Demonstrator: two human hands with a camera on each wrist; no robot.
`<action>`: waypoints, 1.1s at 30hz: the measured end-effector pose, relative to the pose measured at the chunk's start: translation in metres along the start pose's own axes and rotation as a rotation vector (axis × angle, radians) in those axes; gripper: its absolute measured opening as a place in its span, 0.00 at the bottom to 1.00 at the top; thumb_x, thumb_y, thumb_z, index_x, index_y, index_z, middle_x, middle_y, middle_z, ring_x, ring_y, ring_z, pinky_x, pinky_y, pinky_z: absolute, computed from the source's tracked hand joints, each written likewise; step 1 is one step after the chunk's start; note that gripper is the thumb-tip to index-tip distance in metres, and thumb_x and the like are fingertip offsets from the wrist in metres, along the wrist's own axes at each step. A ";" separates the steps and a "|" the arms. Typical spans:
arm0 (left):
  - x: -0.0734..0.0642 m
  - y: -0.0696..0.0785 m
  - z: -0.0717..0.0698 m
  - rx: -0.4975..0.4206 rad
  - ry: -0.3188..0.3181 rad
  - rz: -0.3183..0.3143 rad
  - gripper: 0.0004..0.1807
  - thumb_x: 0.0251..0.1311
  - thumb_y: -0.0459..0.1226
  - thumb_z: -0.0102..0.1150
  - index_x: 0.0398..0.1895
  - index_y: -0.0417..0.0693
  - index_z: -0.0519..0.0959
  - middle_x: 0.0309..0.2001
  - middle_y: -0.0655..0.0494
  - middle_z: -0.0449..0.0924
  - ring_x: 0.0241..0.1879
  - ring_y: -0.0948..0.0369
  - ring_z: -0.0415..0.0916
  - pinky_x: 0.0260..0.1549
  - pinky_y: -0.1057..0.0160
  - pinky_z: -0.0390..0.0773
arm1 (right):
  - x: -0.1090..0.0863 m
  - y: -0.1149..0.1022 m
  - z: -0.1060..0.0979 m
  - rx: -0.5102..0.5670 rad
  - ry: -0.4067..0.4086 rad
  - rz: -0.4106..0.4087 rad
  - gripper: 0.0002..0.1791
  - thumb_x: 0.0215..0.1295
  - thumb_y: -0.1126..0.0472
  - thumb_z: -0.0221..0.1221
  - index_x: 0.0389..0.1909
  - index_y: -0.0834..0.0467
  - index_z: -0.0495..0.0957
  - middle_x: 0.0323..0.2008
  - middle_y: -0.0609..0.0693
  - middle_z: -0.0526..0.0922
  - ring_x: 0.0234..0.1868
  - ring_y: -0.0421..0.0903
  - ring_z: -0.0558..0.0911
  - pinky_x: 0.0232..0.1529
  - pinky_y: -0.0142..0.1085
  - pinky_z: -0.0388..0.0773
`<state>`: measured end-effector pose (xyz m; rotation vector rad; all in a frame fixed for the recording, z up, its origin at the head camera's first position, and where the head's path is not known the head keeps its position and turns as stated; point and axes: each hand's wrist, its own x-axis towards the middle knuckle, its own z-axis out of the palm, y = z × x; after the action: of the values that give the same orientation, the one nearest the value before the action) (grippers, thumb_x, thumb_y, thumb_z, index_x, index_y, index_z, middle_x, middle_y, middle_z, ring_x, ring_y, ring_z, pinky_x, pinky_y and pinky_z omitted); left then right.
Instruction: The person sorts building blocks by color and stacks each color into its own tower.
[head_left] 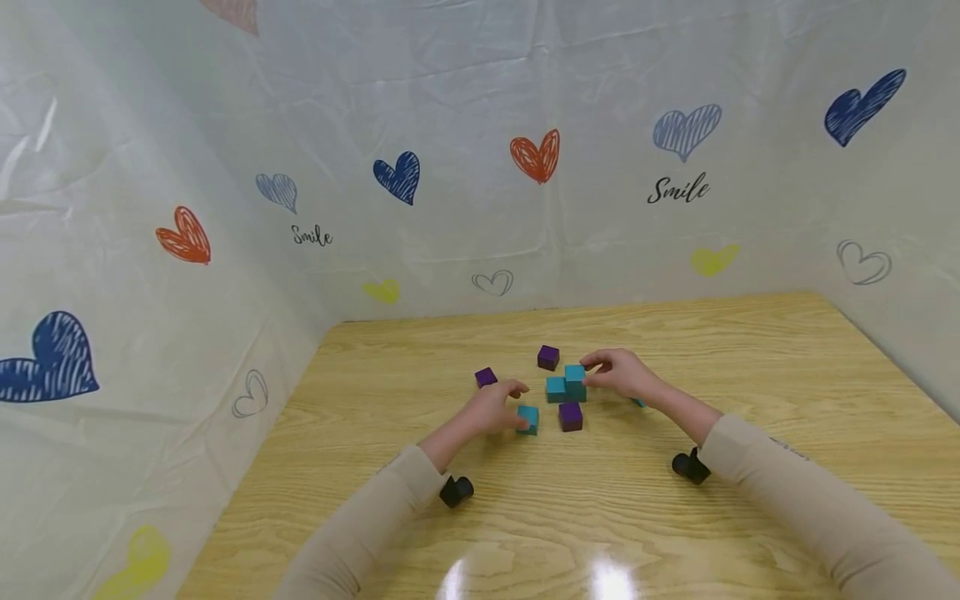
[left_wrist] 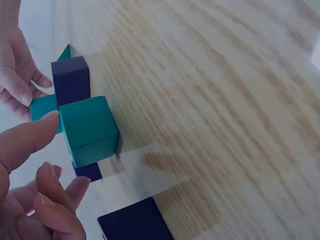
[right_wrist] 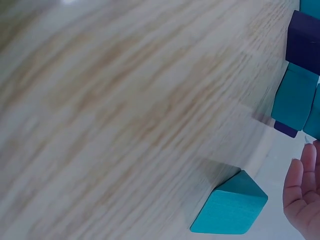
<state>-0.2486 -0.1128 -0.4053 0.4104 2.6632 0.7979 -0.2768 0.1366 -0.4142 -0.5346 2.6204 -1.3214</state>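
Observation:
My left hand [head_left: 495, 408] reaches around a teal cube [head_left: 528, 419] on the table, thumb beside its near left side, the other fingers apart from it and loosely bent. My right hand [head_left: 618, 371] holds another teal cube [head_left: 575, 374] by its right edge between thumb and fingers. That cube sits on top of a teal block, beside a further teal cube [head_left: 555, 389]. A purple cube [head_left: 571, 416] stands just in front of this group. In the right wrist view the right fingers [right_wrist: 295, 187] show only partly, the thumb hidden.
One purple cube [head_left: 548, 357] lies behind the group, another purple cube [head_left: 486, 377] beyond my left hand. A teal triangular block [right_wrist: 231, 207] lies right of the group, mostly hidden beneath my right hand in the head view. White heart-printed sheeting [head_left: 442, 250] borders the wooden table [head_left: 540, 517].

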 end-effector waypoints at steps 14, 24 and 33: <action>-0.002 0.000 0.007 0.025 -0.001 0.018 0.20 0.51 0.33 0.65 0.50 0.42 0.76 0.50 0.48 0.77 0.53 0.53 0.71 0.52 0.56 0.71 | 0.000 -0.001 0.000 0.007 0.003 0.013 0.21 0.59 0.63 0.59 0.52 0.71 0.72 0.48 0.65 0.76 0.41 0.52 0.77 0.38 0.39 0.76; -0.003 0.000 0.010 -0.001 0.031 0.012 0.18 0.50 0.32 0.65 0.46 0.42 0.77 0.46 0.48 0.78 0.49 0.54 0.73 0.49 0.57 0.72 | 0.001 -0.002 -0.001 -0.004 -0.009 0.029 0.21 0.59 0.63 0.59 0.51 0.70 0.73 0.47 0.64 0.77 0.41 0.52 0.77 0.38 0.39 0.76; -0.001 -0.001 0.010 0.008 0.047 0.012 0.18 0.49 0.31 0.66 0.46 0.41 0.78 0.45 0.48 0.78 0.47 0.55 0.74 0.48 0.57 0.73 | 0.001 -0.002 -0.002 0.010 -0.015 0.027 0.21 0.60 0.63 0.59 0.52 0.70 0.73 0.48 0.64 0.76 0.40 0.51 0.77 0.38 0.40 0.76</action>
<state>-0.2441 -0.1086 -0.4135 0.4154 2.7105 0.8105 -0.2778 0.1370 -0.4114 -0.5037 2.5982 -1.3161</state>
